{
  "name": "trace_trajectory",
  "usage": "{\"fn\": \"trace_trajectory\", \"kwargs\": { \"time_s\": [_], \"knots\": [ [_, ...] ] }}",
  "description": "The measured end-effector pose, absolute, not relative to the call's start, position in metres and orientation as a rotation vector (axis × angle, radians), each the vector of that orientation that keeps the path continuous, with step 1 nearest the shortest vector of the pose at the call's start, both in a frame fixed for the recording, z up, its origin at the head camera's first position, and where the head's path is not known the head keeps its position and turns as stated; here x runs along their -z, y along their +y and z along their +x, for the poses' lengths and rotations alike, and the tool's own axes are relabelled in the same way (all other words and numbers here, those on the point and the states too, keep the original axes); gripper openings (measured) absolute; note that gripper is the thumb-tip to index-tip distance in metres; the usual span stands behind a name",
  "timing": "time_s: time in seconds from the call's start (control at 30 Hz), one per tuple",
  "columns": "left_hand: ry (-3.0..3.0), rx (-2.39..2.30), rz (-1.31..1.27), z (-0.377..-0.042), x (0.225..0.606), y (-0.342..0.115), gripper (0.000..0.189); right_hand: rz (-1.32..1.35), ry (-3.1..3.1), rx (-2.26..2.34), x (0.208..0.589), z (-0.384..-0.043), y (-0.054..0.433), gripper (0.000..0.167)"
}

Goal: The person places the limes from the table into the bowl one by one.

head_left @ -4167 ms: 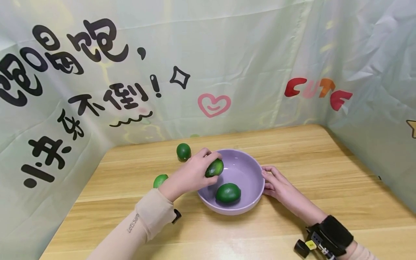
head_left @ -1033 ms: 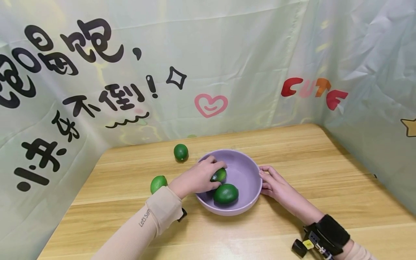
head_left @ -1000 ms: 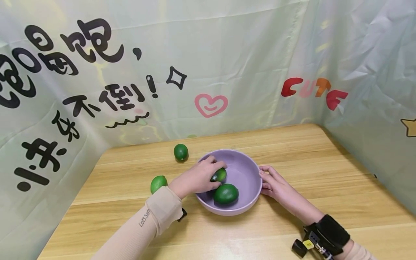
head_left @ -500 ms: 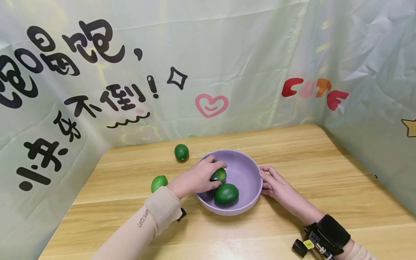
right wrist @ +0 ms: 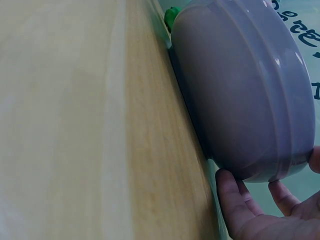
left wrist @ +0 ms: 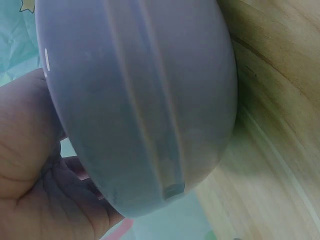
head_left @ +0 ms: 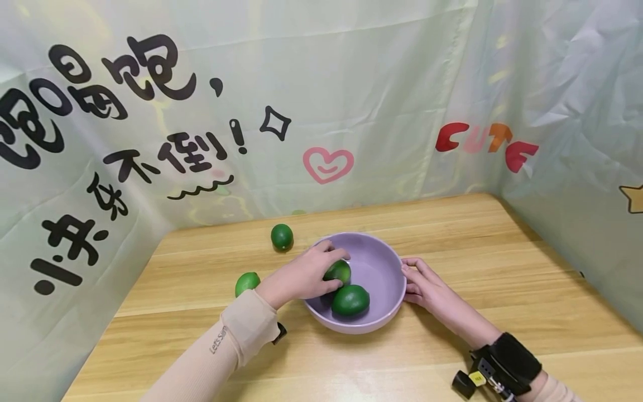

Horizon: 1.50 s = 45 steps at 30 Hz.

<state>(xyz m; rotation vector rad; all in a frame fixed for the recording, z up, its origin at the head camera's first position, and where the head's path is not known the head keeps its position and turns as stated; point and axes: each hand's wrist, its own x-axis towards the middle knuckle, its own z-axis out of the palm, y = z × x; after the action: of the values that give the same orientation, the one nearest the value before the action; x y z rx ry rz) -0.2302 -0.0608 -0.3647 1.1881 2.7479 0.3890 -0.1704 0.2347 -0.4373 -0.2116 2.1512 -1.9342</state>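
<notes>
In the head view a purple bowl [head_left: 382, 273] stands on the table with two dark green limes in it. My left hand [head_left: 306, 273] reaches over the bowl's left rim. Its fingers arch loosely above one lime [head_left: 338, 272], and the thumb lies along that lime's near side. The second, larger lime [head_left: 351, 300] sits in front, close to the thumb. My right hand [head_left: 427, 285] rests its fingertips against the bowl's right side. In the right wrist view those fingers [right wrist: 232, 200] touch the outer wall, bent only slightly. The left wrist view hides both limes behind the bowl [left wrist: 135, 100].
Two more limes lie on the wooden table [head_left: 502, 268] to the left: a dark one [head_left: 282, 237] toward the back and a brighter one [head_left: 247, 283] beside the left wrist. Printed cloth [head_left: 392, 111] hangs along the table's back and sides.
My left hand has lowered its lime into the bowl. Over the last half second that lime has turned and settled slightly, and more of it shows. The right hand stays at the bowl.
</notes>
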Motion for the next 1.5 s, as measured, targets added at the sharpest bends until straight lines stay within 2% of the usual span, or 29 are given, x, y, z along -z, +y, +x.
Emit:
{"fn": "trace_trajectory", "kwargs": {
  "time_s": [0.27,0.7,1.5],
  "knots": [
    [2.750,-0.422,1.138,-0.228,0.361,-0.064,0.048,-0.218,2.148,1.933,0.437,-0.170,0.235,0.055],
    [2.797,-0.527,1.227,-0.222,0.354,-0.077,0.047,-0.211,2.147,1.933,0.437,-0.170,0.234,0.055],
    [2.983,-0.644,1.156,-0.213,0.338,-0.110,0.050,-0.200,2.146,1.930,0.437,-0.169,0.234,0.057]
  ]
}}
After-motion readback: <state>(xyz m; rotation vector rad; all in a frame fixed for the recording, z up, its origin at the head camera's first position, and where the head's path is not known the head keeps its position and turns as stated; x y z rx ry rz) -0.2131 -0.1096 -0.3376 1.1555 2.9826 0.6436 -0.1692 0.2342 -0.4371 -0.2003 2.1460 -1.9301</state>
